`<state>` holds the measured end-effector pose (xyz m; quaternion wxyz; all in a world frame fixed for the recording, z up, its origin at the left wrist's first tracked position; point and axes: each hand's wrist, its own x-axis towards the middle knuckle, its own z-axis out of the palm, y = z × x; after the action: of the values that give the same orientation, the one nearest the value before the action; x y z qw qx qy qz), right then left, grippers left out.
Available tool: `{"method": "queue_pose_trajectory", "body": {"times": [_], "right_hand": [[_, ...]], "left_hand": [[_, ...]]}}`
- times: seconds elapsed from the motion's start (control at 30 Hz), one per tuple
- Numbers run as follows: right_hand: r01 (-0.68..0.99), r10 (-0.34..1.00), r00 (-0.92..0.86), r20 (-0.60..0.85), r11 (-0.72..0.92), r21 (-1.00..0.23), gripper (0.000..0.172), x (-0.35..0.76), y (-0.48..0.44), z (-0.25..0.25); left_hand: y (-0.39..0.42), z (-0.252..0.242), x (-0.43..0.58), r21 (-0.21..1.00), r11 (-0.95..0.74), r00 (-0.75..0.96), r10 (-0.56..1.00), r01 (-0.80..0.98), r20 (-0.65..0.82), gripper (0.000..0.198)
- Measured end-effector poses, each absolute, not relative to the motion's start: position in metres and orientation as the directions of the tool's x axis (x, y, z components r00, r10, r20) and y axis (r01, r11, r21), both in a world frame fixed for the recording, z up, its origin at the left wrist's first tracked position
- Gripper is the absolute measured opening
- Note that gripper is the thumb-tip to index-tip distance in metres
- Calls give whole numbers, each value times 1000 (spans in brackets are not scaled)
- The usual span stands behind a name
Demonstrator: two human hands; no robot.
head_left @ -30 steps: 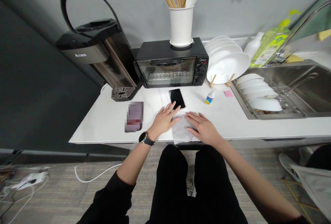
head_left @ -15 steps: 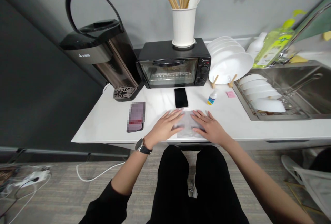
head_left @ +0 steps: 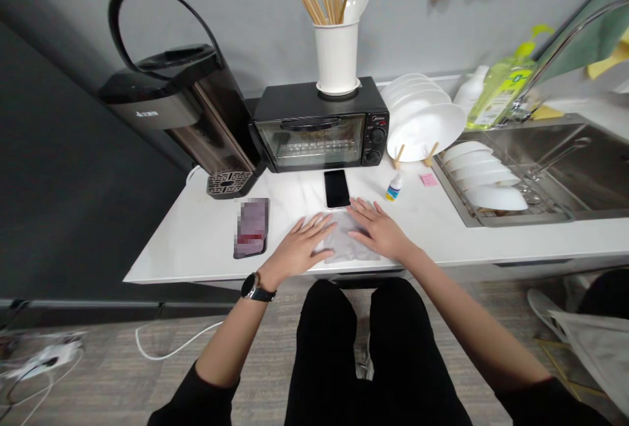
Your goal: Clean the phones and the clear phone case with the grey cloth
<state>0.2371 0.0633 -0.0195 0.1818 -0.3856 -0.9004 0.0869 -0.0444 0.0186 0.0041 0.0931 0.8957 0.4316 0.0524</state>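
A pale grey cloth (head_left: 348, 245) lies flat near the front edge of the white counter (head_left: 196, 236). My left hand (head_left: 299, 248) rests flat on the cloth's left side, fingers stretched out. My right hand (head_left: 378, 229) lies flat on its right side, fingers spread, fingertips close to a black phone (head_left: 337, 188) that lies face up just behind the cloth. A watch is on my left wrist.
A black toaster oven (head_left: 317, 128) with a white utensil holder (head_left: 336, 56) on top stands behind. A water boiler (head_left: 181, 108) is at the left, a dark wallet-like item (head_left: 251, 227) beside my left hand. A small bottle (head_left: 393, 186), plates (head_left: 422, 121), a sink (head_left: 550, 157) lie right.
The phone left my left hand's fingertips and now lies straight behind the cloth. Both hands have spread the cloth flatter, and my right hand has slid forward toward the phone.
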Motion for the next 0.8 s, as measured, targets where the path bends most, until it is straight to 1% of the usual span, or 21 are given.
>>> {"method": "queue_pose_trajectory", "body": {"times": [0.1, 0.27, 0.4, 0.53, 0.7, 0.8], "right_hand": [[666, 729, -633, 261, 685, -296, 65, 234, 70, -23], [678, 734, -632, 248, 679, -281, 65, 231, 74, -23], [699, 747, -621, 239, 665, -263, 66, 235, 75, -19], [719, 758, -603, 248, 651, -244, 66, 244, 73, -17], [671, 692, -658, 296, 718, -184, 79, 254, 56, -12], [639, 651, -694, 308, 754, -153, 86, 257, 41, -5]], "left_hand": [[23, 7, -46, 215, -598, 608, 794, 772, 26, 71], [56, 3, -39, 242, -515, 518, 854, 822, 60, 73], [76, -6, -26, 243, -535, 540, 840, 809, 51, 70], [75, -7, -15, 230, -538, 542, 839, 811, 51, 70], [54, 6, -7, 187, -610, 595, 793, 770, 134, 72], [39, 15, -3, 159, -657, 639, 754, 737, 152, 73]]}}
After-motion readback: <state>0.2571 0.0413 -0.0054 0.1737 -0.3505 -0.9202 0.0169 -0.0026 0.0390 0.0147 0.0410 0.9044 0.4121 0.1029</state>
